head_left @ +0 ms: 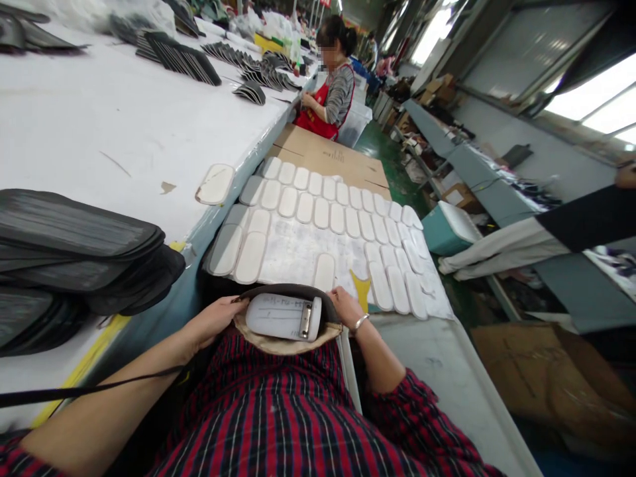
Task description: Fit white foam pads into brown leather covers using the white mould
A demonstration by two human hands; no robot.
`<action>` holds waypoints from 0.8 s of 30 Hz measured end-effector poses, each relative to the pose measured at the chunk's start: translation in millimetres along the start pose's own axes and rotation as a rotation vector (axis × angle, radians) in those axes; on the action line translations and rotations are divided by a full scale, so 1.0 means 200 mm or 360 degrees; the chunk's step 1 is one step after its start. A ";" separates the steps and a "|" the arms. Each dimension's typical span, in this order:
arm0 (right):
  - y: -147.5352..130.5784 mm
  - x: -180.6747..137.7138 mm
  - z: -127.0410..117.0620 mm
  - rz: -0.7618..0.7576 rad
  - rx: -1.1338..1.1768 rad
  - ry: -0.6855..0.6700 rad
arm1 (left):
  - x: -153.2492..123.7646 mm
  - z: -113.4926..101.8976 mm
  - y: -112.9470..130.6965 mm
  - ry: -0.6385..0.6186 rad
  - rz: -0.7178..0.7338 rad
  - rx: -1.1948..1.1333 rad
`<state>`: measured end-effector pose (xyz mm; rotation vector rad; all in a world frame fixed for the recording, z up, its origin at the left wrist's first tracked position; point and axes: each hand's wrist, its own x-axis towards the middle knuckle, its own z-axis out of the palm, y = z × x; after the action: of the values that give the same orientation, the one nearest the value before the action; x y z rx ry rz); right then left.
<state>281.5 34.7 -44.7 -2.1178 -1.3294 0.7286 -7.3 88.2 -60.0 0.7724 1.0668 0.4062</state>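
Just in front of my body, my left hand point(222, 320) and my right hand point(346, 307) pinch opposite ends of a dark fabric piece with a beige lining point(278, 346). The piece curves around a white plastic form point(278, 317) that has handwriting and a metal fitting on top. My fingers are closed at the fabric's edges; the fingertips are partly hidden. Beyond my hands lie rows of white oval pads point(320, 213) on a low board, and one single pad point(325, 270) is close to the fabric.
Dark stacked pieces point(74, 228) lie on the white table point(99, 132) at left, with a loose oval pad point(215, 183) at its edge. A yellow scrap point(362, 289) is right of my hand. A co-worker point(332, 86) in a red apron sits ahead; another person's legs point(507, 246) show at right.
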 end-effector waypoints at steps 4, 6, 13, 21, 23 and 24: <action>-0.12 -0.07 -0.28 -0.0061 -0.0349 -0.0327 | 0.01 0.00 -0.01 0.0009 -0.0017 -0.0031; -0.19 -0.12 -0.34 -0.0106 -0.0622 -0.0597 | 0.02 0.00 -0.03 0.0013 -0.0010 -0.0043; -0.31 -0.15 -0.21 0.0427 -0.0753 -0.1464 | 0.02 -0.01 -0.07 -0.0010 0.0131 -0.0034; -0.40 -0.11 -0.19 0.0420 -0.0436 -0.1241 | 0.01 -0.04 -0.09 0.0017 0.0169 0.0078; -0.42 -0.11 -0.19 0.0460 -0.0321 -0.1268 | 0.01 -0.04 -0.09 0.0017 0.0097 0.0017; -0.43 -0.11 -0.19 0.0481 -0.0267 -0.1281 | 0.01 -0.04 -0.09 0.0005 0.0072 -0.0017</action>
<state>245.1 41.3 45.0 -2.2741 -1.4850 1.7862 -14.4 78.7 -76.4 0.7876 1.0505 0.4514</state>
